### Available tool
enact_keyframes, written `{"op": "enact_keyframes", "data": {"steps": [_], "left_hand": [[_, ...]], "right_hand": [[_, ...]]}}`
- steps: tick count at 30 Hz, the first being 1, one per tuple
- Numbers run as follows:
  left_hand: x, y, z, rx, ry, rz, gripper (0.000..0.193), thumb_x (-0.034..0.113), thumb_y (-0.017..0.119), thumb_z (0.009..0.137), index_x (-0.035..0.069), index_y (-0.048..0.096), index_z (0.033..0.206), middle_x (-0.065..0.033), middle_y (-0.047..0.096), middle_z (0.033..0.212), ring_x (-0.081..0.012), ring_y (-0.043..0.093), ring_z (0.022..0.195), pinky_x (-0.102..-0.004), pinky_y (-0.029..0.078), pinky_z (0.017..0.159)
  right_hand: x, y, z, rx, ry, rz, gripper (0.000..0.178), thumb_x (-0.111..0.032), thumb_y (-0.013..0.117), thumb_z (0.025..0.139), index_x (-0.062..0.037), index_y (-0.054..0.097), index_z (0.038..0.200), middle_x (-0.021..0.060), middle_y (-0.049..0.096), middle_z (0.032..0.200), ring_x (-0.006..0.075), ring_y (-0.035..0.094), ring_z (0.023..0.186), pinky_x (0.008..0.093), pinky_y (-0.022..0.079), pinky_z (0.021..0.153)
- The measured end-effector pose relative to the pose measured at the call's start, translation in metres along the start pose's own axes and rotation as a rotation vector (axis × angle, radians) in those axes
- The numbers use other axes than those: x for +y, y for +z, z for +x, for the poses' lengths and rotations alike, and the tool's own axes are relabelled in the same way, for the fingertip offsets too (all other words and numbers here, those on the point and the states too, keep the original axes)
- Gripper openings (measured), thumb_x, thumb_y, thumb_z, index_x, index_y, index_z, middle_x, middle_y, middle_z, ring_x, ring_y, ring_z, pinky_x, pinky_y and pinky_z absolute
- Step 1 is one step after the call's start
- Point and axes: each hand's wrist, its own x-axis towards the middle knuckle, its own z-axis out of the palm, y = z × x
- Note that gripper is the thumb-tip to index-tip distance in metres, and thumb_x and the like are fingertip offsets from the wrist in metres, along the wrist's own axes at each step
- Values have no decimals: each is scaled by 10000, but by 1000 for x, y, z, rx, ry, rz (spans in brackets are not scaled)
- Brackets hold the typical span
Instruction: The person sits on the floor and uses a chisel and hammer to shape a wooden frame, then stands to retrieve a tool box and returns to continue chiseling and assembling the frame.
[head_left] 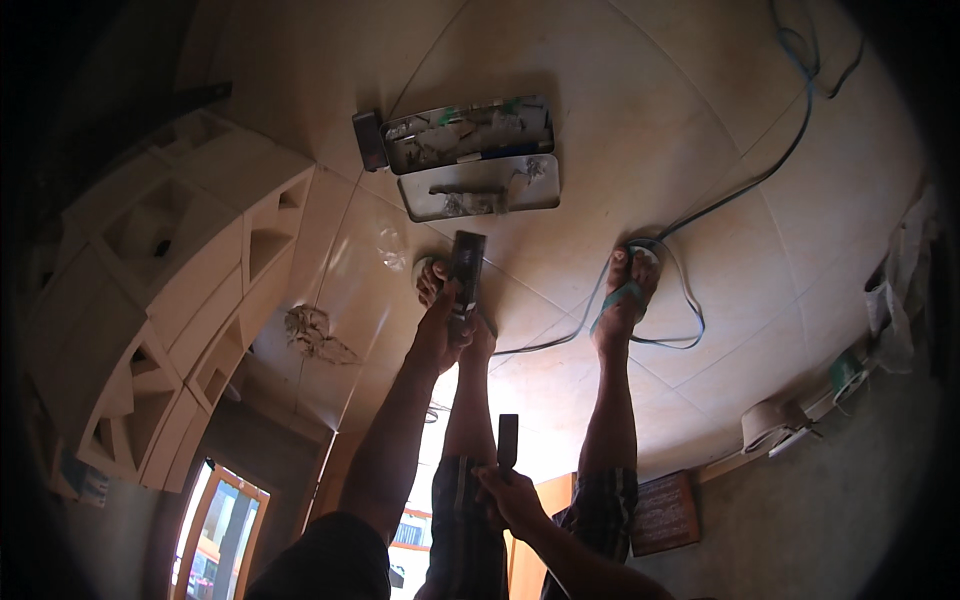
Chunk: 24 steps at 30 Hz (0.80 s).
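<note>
My left hand (455, 325) is closed around a dark, oblong block (467, 262) that points away from me, above my left foot. Its exact kind is too dark to make out. My right hand (512, 497), nearer to me and lower in the view, grips a short tool with a flat dark blade-like end (508, 437) pointing upward; its handle is hidden in the fingers. On the floor beyond my left hand lies an opened shallow tin case (480, 206) with small loose parts and clear plastic bags in both halves. A small dark box (370, 141) touches its left side.
A pale wooden structure (200, 260) with square openings stands at left. A blue-green cable (745, 190) loops around my right foot (630, 285). Crumpled paper (315, 332) and clear plastic (391, 248) lie on the tiled floor. A pot-like container (768, 425) stands along the right wall.
</note>
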Motion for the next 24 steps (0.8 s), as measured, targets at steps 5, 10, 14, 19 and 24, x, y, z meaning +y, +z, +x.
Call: {"op": "enact_keyframes", "data": {"steps": [5,10,14,19,24], "left_hand": [[-17,-29,-17,236,38,443,396,470,654,1037,74,670,1035,-22,634,818,-100,554,634,-260,430,559],[-11,-19,-28,538,732,1179,326,261,844,909,22,626,955,-32,588,822,-173,517,748,-351,472,734],[101,25,28,837,1022,1082,459,328,835,896,12,521,786,-101,507,720,-226,462,686,-415,436,656],[230,25,151,911,1299,984,519,417,808,901,-24,691,1149,-172,696,1008,-284,682,957,-409,542,902],[272,48,139,484,891,977,582,534,823,861,-32,773,988,-107,758,888,-210,722,812,-375,575,762]], "right_hand": [[1,-2,1,-12,30,18,285,-301,612,1078,-67,697,1218,50,611,761,124,484,445,302,352,366],[2,-2,1,-9,34,56,292,-306,630,1068,-71,695,1228,44,607,760,121,477,447,298,350,367],[4,-4,3,-16,28,70,279,-303,628,1068,-69,695,1206,41,605,758,126,483,450,296,355,369],[3,-7,1,-7,48,16,279,-308,616,1072,-64,690,1187,45,615,760,133,491,448,304,362,370],[-2,-5,0,-32,50,22,303,-316,600,1079,-61,675,1225,51,622,770,132,498,457,306,366,374]]}}
